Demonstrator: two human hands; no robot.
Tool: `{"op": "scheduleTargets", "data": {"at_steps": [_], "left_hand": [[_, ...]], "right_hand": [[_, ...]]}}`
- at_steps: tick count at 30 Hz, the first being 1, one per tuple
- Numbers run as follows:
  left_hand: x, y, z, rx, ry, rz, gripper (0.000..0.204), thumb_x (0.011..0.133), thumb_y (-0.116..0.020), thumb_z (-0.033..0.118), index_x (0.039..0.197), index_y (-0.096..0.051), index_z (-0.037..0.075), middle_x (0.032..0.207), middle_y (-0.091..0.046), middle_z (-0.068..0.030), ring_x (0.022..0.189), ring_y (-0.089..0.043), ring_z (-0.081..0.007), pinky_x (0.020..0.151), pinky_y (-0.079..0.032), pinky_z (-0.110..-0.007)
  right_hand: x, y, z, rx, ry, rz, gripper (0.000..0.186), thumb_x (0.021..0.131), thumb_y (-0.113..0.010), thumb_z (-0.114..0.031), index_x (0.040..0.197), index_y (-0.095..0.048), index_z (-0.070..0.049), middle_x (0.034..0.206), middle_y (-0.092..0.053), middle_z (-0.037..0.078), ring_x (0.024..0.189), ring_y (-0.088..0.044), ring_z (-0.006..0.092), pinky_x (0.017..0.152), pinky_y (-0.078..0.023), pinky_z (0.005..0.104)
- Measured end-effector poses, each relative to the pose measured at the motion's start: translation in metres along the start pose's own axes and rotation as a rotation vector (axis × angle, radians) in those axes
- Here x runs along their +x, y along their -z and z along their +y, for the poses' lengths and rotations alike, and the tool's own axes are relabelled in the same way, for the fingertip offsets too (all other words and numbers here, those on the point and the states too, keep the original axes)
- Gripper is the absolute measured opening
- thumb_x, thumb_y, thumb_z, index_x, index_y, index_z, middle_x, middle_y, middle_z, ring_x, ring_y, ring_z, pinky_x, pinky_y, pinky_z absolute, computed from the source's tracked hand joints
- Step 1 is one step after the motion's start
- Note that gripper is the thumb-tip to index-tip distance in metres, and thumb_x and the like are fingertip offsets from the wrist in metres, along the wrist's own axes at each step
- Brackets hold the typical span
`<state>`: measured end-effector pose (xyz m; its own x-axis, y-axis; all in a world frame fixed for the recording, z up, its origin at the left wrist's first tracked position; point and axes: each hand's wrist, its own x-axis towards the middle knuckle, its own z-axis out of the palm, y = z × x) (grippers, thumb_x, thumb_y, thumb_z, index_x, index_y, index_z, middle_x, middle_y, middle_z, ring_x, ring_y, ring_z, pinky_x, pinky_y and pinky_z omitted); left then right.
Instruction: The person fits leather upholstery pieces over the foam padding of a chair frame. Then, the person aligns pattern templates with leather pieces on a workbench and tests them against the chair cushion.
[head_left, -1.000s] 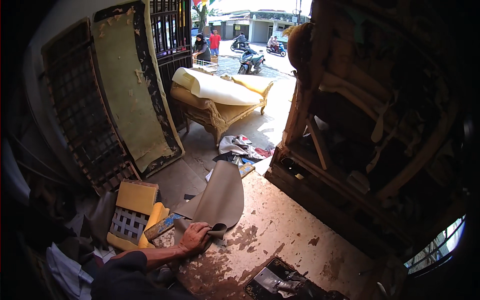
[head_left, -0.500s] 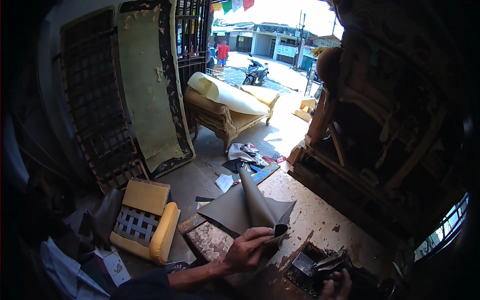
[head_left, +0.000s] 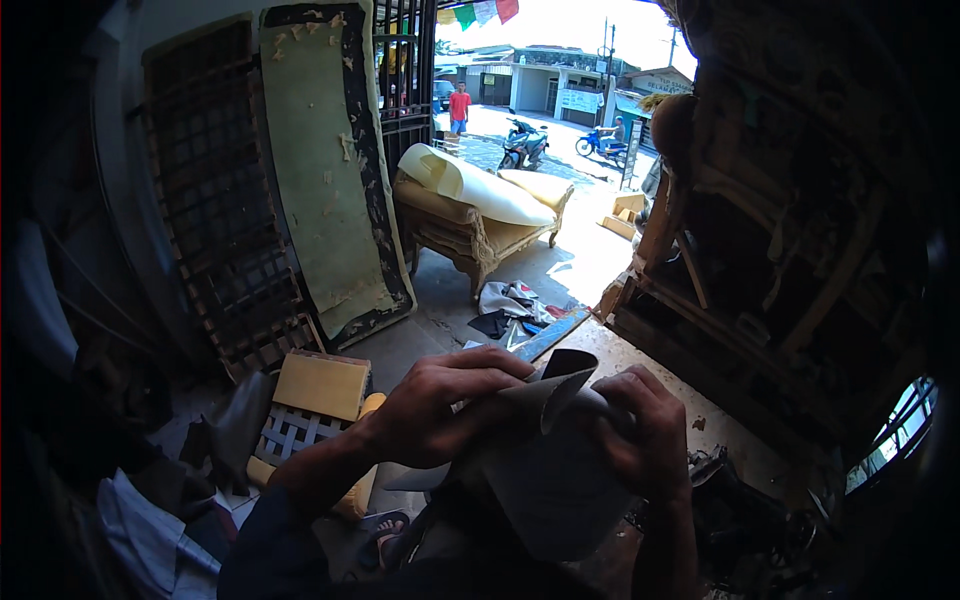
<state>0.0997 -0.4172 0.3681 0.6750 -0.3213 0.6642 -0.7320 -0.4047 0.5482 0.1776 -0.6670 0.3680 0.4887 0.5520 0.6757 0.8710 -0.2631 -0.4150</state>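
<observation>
In the head view, worn pinkish tabletop shows beyond the right hand, toward the tall dark wooden frame; its far edge carries a chipped blue strip. Grey concrete floor lies past that edge. The left hand and right hand both grasp a flexible grey-brown sheet, its top edge curling between them; whether it touches the tabletop I cannot tell. Across the street, a white banner bears lettering too small to read.

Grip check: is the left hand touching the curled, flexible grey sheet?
Touching: the head view shows the left hand pinching the curled, flexible grey sheet near its top.
</observation>
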Motion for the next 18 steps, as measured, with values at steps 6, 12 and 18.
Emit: {"op": "scheduleTargets", "data": {"at_steps": [6,12,18], "left_hand": [[0.009,-0.013,-0.002,0.001,-0.064,0.157,0.019,0.093,-0.065,0.007,0.108,-0.069,-0.003,0.112,-0.062,-0.0158,0.110,-0.062,-0.0279,0.095,-0.048,-0.038],[0.025,-0.008,-0.001,-0.094,0.051,0.157,0.020,0.096,-0.062,0.009,0.110,-0.069,-0.003,0.107,-0.063,-0.0093,0.104,-0.061,-0.0194,0.091,-0.047,-0.030],[0.044,-0.022,0.009,-0.216,0.037,0.245,0.027,0.100,-0.061,0.016,0.115,-0.069,-0.005,0.108,-0.063,-0.0081,0.105,-0.058,-0.0148,0.091,-0.046,-0.029]], "right_hand": [[0.026,0.001,-0.021,-0.092,0.142,0.111,0.024,0.075,-0.076,-0.007,0.096,-0.065,-0.005,0.087,-0.064,0.012,0.074,-0.068,0.0301,0.064,-0.054,0.0394],[0.028,-0.001,-0.022,-0.513,0.188,0.407,0.033,0.077,-0.080,-0.013,0.103,-0.060,-0.005,0.092,-0.062,0.012,0.086,-0.064,0.0320,0.074,-0.052,0.0415],[0.008,-0.039,-0.028,0.180,0.032,0.345,0.043,0.084,-0.078,-0.015,0.117,-0.056,0.001,0.103,-0.063,0.021,0.099,-0.067,0.0340,0.085,-0.054,0.0397]]}}
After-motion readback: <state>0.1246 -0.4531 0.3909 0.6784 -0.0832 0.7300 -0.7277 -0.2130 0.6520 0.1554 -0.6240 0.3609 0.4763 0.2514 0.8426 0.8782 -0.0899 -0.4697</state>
